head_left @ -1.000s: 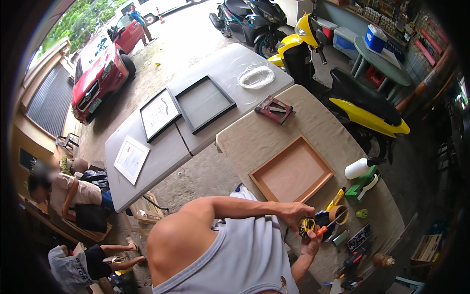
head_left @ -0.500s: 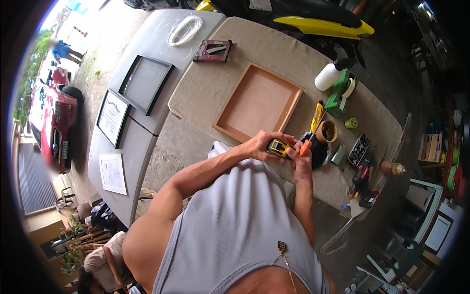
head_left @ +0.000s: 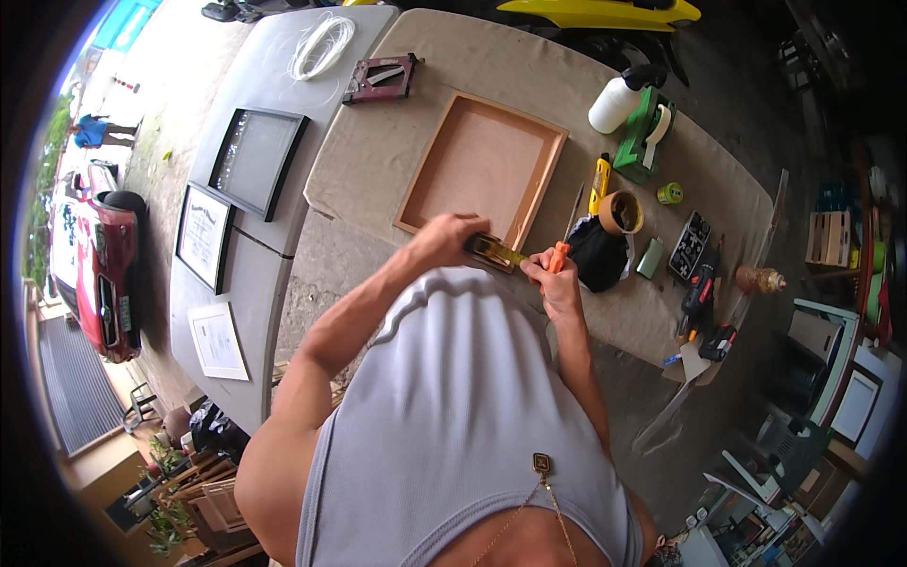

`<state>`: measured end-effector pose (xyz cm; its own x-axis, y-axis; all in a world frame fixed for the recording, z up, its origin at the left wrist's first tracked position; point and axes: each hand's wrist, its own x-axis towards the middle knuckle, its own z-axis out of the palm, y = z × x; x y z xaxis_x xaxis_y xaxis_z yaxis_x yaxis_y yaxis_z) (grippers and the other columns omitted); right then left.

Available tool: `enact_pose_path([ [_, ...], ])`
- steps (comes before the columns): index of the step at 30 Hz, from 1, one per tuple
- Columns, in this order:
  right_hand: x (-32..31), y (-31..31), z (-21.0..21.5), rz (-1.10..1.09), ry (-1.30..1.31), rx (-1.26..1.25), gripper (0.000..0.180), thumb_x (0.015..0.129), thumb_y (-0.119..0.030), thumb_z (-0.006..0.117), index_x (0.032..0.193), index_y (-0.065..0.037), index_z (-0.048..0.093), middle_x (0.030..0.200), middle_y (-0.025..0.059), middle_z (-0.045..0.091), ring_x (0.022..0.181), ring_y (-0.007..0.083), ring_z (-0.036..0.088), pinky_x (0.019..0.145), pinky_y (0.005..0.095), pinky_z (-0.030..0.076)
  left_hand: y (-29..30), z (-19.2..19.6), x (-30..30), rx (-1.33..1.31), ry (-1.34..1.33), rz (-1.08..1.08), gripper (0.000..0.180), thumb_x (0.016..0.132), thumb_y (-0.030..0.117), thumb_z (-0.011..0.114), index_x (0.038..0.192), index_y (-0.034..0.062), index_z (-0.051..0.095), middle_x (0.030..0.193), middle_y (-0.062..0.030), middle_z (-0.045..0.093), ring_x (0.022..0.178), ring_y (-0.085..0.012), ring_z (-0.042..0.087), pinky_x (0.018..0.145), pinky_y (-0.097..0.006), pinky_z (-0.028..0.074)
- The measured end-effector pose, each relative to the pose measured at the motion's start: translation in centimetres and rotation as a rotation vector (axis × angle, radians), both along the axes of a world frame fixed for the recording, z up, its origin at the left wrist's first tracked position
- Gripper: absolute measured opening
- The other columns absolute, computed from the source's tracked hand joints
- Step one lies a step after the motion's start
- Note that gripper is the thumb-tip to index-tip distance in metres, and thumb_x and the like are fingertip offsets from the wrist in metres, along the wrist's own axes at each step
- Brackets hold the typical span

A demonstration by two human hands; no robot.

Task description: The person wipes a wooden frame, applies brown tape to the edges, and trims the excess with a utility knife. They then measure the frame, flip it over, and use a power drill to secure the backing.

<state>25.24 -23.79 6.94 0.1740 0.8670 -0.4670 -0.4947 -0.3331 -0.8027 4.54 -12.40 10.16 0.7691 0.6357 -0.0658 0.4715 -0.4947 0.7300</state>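
Note:
My left hand (head_left: 451, 241) is closed around a yellow and black tape measure (head_left: 480, 248), just over the near edge of a shallow wooden frame (head_left: 408, 200) with a flat panel inside. A short length of yellow blade (head_left: 511, 256) runs from the case to my right hand (head_left: 557, 288). That hand pinches the blade's end and also grips an orange-handled screwdriver (head_left: 557, 257), its thin shaft pointing away from me. Right of it lies a black cloth bundle (head_left: 601, 253), beside a brown tape roll (head_left: 621, 213) and a yellow utility knife (head_left: 599, 185).
A staple gun (head_left: 382, 78) lies beyond the frame's left corner. At right are a white spray bottle (head_left: 614, 104), a green tape dispenser (head_left: 640, 137), a bit case (head_left: 690, 246) and a cordless drill (head_left: 697, 291). Black picture frames (head_left: 257, 161) and coiled white cord (head_left: 322, 47) lie on the left table.
My hands have moved apart, and the blade now shows stretched between them. The left hand with the tape measure has shifted left, over the wooden frame's near edge. The whole view has shifted slightly.

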Motion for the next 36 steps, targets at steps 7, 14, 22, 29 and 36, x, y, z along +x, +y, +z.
enact_pose_path([
  [7, 1.0, -0.4, -5.7, 0.028, -0.356, -0.095, 0.022, 0.071, -0.005, 0.077, 0.067, -0.006, 0.056, 0.066, 0.0016, 0.058, 0.056, 0.0078, 0.053, 0.052, 0.0233, 0.043, 6.8, -1.7, -13.5, 0.240, 0.399, 0.355, 0.029, 0.066, -0.005, 0.059, 0.091, 0.0097, 0.059, 0.089, -0.0082, 0.063, 0.087, -0.0305, 0.063, 0.071, -0.040, 0.050],
  [14, -1.0, -0.5, -9.0, 0.172, -0.830, -0.256, 0.029, 0.064, -0.020, 0.082, 0.076, -0.002, 0.063, 0.065, 0.0071, 0.064, 0.062, 0.0202, 0.064, 0.064, 0.0350, 0.051, 7.3, -4.8, -17.8, 0.197, 0.473, 0.332, 0.031, 0.063, -0.008, 0.058, 0.089, 0.0088, 0.060, 0.084, -0.0086, 0.063, 0.085, -0.0321, 0.062, 0.068, -0.040, 0.049],
  [22, -3.3, -0.8, -6.5, 0.171, -0.976, -0.246, 0.031, 0.066, -0.017, 0.080, 0.080, 0.000, 0.058, 0.071, 0.0113, 0.064, 0.066, 0.0236, 0.064, 0.064, 0.0366, 0.050, 7.7, -5.7, -16.6, 0.148, 0.438, 0.327, 0.033, 0.062, -0.008, 0.060, 0.088, 0.0116, 0.059, 0.086, -0.0065, 0.061, 0.089, -0.0306, 0.061, 0.069, -0.040, 0.049],
  [29, -4.2, -0.8, -6.7, 0.049, -0.960, -0.237, 0.033, 0.066, -0.019, 0.081, 0.080, 0.000, 0.058, 0.067, 0.0095, 0.059, 0.060, 0.0236, 0.059, 0.060, 0.0362, 0.048, 8.3, -5.7, -17.0, 0.133, 0.401, 0.277, 0.032, 0.062, -0.007, 0.060, 0.089, 0.0121, 0.060, 0.085, -0.0064, 0.061, 0.088, -0.0305, 0.061, 0.069, -0.040, 0.049],
  [36, -4.8, -0.5, -5.2, 0.046, -0.992, -0.274, 0.032, 0.067, -0.017, 0.079, 0.086, 0.001, 0.059, 0.069, 0.0105, 0.059, 0.063, 0.0250, 0.059, 0.063, 0.0366, 0.048, 8.6, -5.7, -17.5, 0.131, 0.379, 0.230, 0.033, 0.062, -0.006, 0.061, 0.089, 0.0113, 0.059, 0.085, -0.0067, 0.062, 0.089, -0.0303, 0.061, 0.072, -0.040, 0.050],
])
